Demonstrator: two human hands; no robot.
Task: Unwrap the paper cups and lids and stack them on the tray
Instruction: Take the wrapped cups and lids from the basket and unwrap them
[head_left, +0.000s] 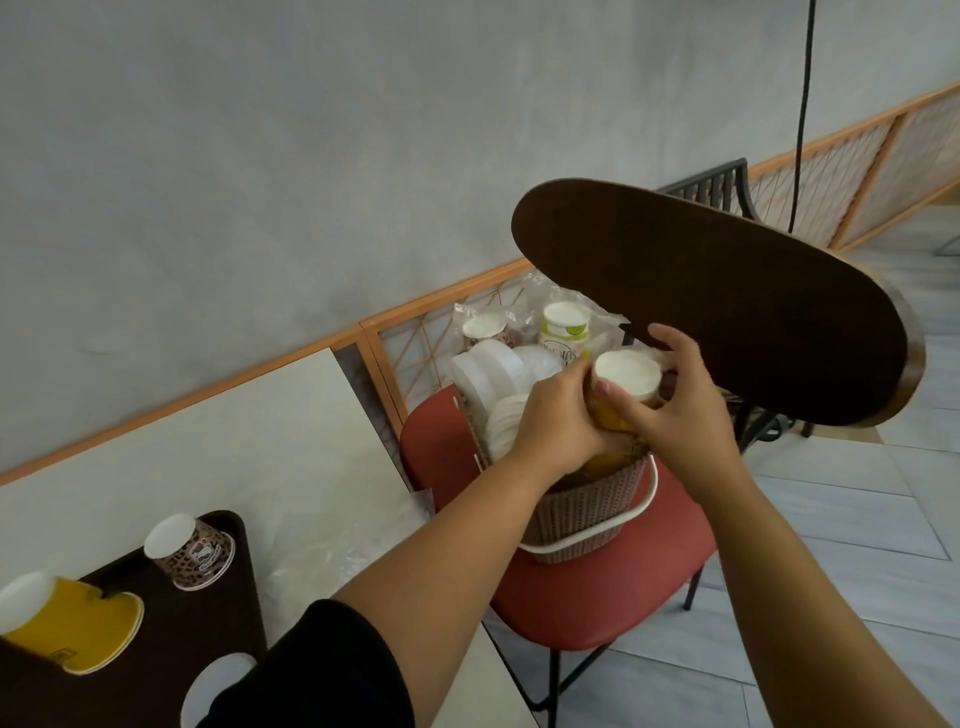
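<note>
Down at the far left, a dark tray sits on the pale table with two upside-down stacks of cups on it: a yellow stack at the near left edge and a leopard-print stack just behind it, the two apart from each other. Crinkled clear plastic wrap lies on the table beside the tray. Further right, a red chair holds a woven basket with a white handle. White lids in their sleeves stick out of the basket's left side, and behind them stand a brown-patterned cup stack and a green-and-white cup stack, both in plastic. Over the basket, both hands hold one wrapped stack of yellow cups, bottom end up. The left hand wraps its curled fingers around the lower part of the stack. The right hand grips the upper part, thumb across the front just below the white base and fingers curled behind it against the wrapping. To the right and behind, a dark oval tabletop fills the view, with a black chair back beyond it.
</note>
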